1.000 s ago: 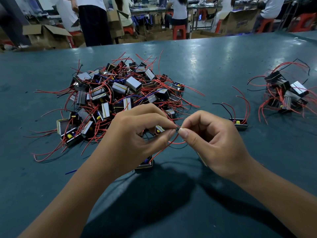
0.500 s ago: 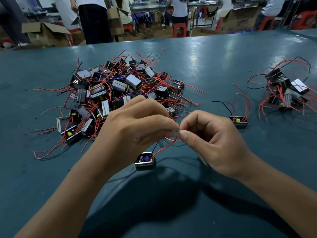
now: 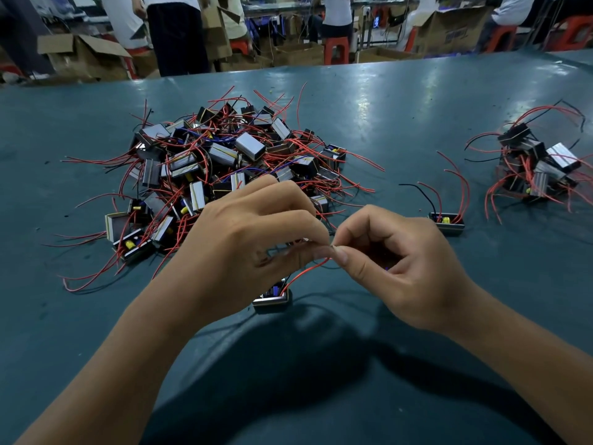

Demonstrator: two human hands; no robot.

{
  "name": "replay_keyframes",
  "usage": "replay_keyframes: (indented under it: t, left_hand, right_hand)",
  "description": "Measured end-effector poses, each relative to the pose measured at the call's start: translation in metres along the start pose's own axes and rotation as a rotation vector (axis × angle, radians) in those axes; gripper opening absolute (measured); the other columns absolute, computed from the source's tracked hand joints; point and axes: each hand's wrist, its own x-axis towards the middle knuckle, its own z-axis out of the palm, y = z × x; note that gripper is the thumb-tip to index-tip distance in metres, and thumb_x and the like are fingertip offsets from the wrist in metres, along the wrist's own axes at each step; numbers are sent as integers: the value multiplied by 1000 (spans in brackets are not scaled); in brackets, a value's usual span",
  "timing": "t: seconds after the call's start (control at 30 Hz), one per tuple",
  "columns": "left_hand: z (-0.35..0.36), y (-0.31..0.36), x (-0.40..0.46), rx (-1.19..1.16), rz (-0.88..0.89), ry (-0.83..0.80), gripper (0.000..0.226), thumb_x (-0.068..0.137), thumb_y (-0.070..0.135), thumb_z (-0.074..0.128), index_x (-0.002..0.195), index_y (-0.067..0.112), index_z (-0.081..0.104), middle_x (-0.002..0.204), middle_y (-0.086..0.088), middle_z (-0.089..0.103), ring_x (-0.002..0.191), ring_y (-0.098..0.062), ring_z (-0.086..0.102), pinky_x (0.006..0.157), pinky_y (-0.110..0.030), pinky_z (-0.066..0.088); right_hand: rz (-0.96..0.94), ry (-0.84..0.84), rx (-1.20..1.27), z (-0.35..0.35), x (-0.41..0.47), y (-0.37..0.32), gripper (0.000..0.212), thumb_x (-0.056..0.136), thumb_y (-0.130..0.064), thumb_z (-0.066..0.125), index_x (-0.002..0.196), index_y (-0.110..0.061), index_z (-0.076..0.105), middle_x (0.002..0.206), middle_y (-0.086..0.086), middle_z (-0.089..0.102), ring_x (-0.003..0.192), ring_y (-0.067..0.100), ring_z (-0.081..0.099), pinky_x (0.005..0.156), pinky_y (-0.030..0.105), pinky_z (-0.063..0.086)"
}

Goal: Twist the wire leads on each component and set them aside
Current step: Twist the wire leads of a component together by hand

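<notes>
- Right now my left hand [image 3: 256, 242] and my right hand [image 3: 401, 268] meet fingertip to fingertip above the counter [image 3: 401, 101], both sets of fingers curled in and clamped on the tip of one red lead [image 3: 308, 269]
- That lead curves down to its component [image 3: 272, 297], which sits flat on the counter just below my left hand, partly hidden by it
- Beyond my hands lies the big pile of components [image 3: 218, 162], red wires sprawling out on every side
- Just right of my right hand stands a single component [image 3: 446, 221] with red leads and a black one arching up
- Far right, well apart, is a smaller heap [image 3: 539, 162]
- Past the counter's far edge are cardboard boxes [image 3: 80, 56], red stools [image 3: 335, 48] and people
</notes>
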Motion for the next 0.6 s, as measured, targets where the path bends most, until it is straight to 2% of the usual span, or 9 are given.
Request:
replay_keyframes:
  t: [0.17, 0.3, 0.4, 0.5, 0.6]
  left_hand:
    - [5, 7, 0, -211, -164, -37, 13, 96, 23, 66, 87, 14, 69, 91, 8, 56, 82, -10, 55, 71, -27, 43]
    - [11, 15, 1, -337, -307, -40, 13, 95, 20, 63, 83, 14, 66, 83, 7, 55, 71, -6, 53, 66, -10, 35]
    - [14, 19, 2, -407, -414, -13, 14, 92, 17, 63, 79, 16, 64, 75, 12, 53, 61, 1, 50, 59, -6, 33]
    - [16, 18, 3, -442, -450, -4, 14, 91, 18, 63, 78, 14, 64, 72, 14, 53, 56, 2, 49, 55, -6, 32]
    - [14, 12, 3, -461, -458, -15, 12, 93, 18, 65, 81, 14, 64, 69, 19, 54, 54, 2, 48, 54, -5, 32]
  right_hand:
    - [-85, 37, -170, 1, 1, -2, 3, 92, -12, 65, 90, -12, 64, 66, -23, 50, 55, -3, 47, 58, 3, 32]
    - [-68, 57, -184, 0, 1, 0, 2, 93, -13, 64, 91, -14, 64, 63, -11, 53, 53, 0, 46, 56, 5, 32]
    - [-40, 63, -165, 1, 1, 2, 3, 94, -16, 64, 90, -16, 64, 66, -5, 57, 52, 3, 45, 55, 8, 33]
    - [-17, 56, -141, 0, 3, 4, 4, 94, -21, 65, 92, -18, 64, 64, 1, 57, 52, 12, 47, 50, 21, 39]
    - [26, 12, -83, -5, 5, 6, 10, 94, -30, 64, 97, -20, 65, 70, 3, 60, 59, 19, 53, 57, 36, 46]
